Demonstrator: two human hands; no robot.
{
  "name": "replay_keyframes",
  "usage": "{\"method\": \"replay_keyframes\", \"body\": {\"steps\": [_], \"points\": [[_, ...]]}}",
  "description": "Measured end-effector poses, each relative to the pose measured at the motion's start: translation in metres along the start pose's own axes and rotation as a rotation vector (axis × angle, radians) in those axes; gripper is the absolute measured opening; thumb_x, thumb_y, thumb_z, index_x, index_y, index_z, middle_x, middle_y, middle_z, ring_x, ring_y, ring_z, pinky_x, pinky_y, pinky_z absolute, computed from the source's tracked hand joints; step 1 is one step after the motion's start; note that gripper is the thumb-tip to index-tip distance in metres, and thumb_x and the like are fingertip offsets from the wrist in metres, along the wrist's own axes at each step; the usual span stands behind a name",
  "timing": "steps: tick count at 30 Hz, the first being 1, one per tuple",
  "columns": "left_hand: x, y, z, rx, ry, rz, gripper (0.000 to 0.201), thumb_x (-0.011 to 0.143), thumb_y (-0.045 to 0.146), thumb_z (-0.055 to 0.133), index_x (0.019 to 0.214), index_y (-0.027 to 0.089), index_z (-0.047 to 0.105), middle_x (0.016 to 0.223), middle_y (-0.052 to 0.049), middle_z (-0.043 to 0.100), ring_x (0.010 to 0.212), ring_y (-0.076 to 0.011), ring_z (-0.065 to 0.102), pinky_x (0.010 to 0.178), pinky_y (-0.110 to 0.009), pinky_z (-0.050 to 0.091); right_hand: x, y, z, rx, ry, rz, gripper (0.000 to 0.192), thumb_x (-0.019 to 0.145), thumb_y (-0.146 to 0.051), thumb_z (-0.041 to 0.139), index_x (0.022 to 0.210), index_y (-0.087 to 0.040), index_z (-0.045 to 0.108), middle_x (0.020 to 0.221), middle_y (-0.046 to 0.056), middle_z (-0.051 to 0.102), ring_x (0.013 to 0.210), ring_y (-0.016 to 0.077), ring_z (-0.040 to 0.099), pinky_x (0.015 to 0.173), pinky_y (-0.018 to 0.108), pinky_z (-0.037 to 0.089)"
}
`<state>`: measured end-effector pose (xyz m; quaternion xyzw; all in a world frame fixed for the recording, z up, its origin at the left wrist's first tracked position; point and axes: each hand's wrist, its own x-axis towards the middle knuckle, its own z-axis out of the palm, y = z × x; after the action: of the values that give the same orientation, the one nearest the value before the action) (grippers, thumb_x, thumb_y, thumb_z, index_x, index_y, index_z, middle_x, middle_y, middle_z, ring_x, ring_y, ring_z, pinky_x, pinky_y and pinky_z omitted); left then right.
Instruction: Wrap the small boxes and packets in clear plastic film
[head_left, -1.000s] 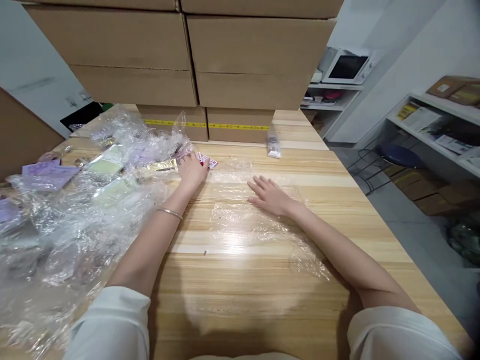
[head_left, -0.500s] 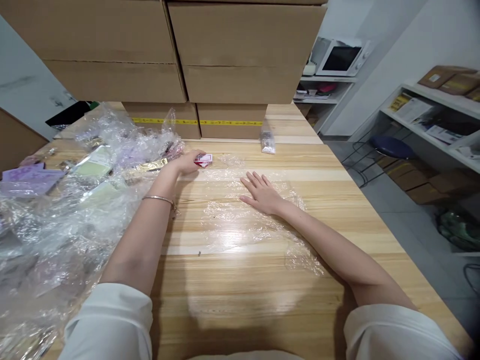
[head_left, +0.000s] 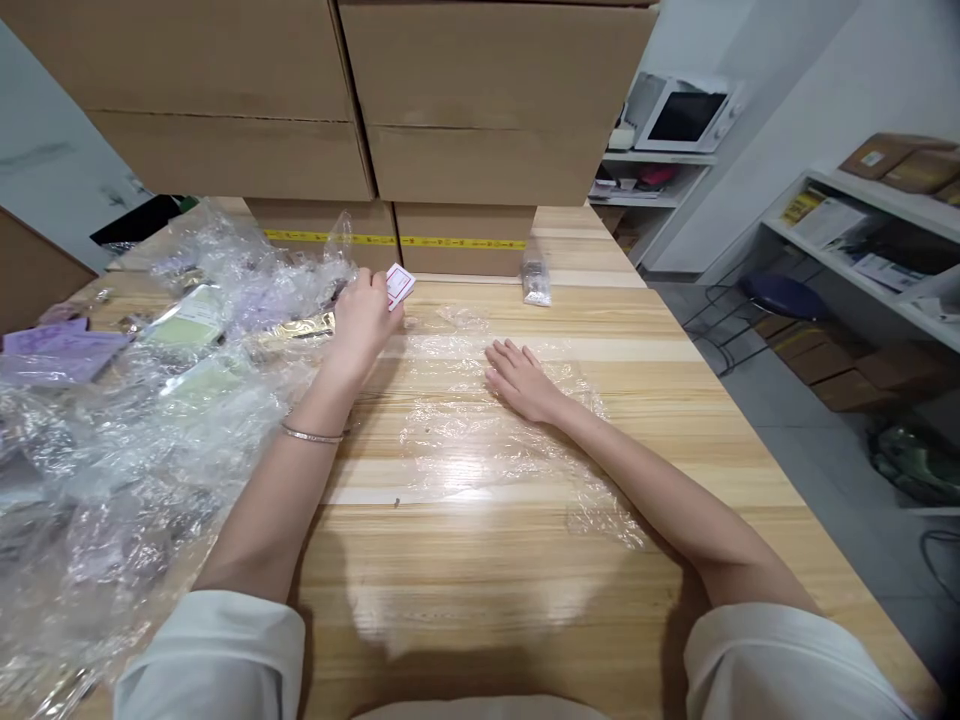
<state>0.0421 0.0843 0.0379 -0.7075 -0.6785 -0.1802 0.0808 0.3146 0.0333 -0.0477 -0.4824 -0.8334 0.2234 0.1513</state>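
Observation:
My left hand (head_left: 363, 318) is raised a little above the wooden table (head_left: 480, 560) and grips a small red and white card (head_left: 399, 284) by its edge. My right hand (head_left: 520, 381) lies flat, fingers spread, on a sheet of clear plastic film (head_left: 495, 430) spread over the middle of the table. A thin bracelet (head_left: 311, 435) circles my left wrist. Just left of my left hand sits a heap of clear plastic bags (head_left: 150, 400) with green and purple packets inside.
Stacked cardboard boxes (head_left: 480, 100) stand along the table's far edge, the lowest with yellow tape. A small filled clear bag (head_left: 534, 284) lies near them. To the right are white shelves (head_left: 885, 240), a microwave (head_left: 686, 118), a blue stool (head_left: 784, 296) and boxes on the floor.
My left hand picked the red and white card off the table and lifted it, tilting it upright. My right hand stayed pressed on the plastic film.

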Motion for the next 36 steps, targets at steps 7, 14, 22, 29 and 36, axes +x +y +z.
{"method": "replay_keyframes", "body": {"steps": [7,14,22,29,36], "points": [[-0.054,0.066,-0.008,-0.642,-0.334,0.484,0.045,0.083,0.038,0.067,0.124,0.019,0.061,0.114,-0.008,0.065,0.099,-0.0215,0.06,0.085,-0.034,0.049,0.022,0.017,-0.019,0.767,0.632,0.47,0.027,0.087,-0.029,0.039,0.109,-0.023,0.054,0.12,0.007,0.064,0.111,0.0198,0.06,0.096,0.04,0.048],[-0.11,0.089,0.034,-0.554,-0.488,0.694,0.046,0.083,0.038,0.064,0.125,0.019,0.06,0.103,-0.009,0.063,0.102,-0.0262,0.057,0.091,-0.04,0.047,-0.027,-0.021,-0.084,0.463,0.396,0.07,0.012,0.087,-0.027,0.043,0.083,-0.023,0.054,0.074,0.0,0.059,0.071,0.0155,0.058,0.071,0.03,0.048],[-0.122,0.084,0.003,-0.548,-0.441,0.68,0.052,0.088,0.061,0.055,0.116,0.018,0.055,0.114,-0.012,0.055,0.108,-0.0267,0.05,0.096,-0.042,0.044,-0.112,-0.1,-0.037,-0.786,-0.283,0.013,0.026,0.077,-0.021,0.067,0.102,-0.012,0.066,0.099,0.02,0.069,0.091,0.0356,0.066,0.074,0.046,0.054],[-0.161,0.093,-0.017,-0.157,-0.364,0.805,0.025,0.087,0.029,0.058,0.107,0.015,0.056,0.107,-0.017,0.059,0.101,-0.0327,0.054,0.085,-0.046,0.044,-0.103,-0.077,-0.06,-0.77,-0.175,0.044,0.025,0.081,0.0,0.05,0.096,-0.015,0.062,0.084,0.011,0.07,0.071,0.023,0.069,0.062,0.032,0.048],[-0.112,0.058,-0.037,-0.358,-0.702,0.45,0.022,0.088,0.021,0.05,0.11,0.021,0.053,0.09,-0.008,0.068,0.078,-0.024,0.065,0.068,-0.035,0.047,-0.09,-0.031,-0.091,-0.408,-0.222,0.093,0.011,0.078,-0.013,0.057,0.072,-0.022,0.06,0.079,0.005,0.069,0.067,0.0194,0.063,0.057,0.03,0.041]]}}
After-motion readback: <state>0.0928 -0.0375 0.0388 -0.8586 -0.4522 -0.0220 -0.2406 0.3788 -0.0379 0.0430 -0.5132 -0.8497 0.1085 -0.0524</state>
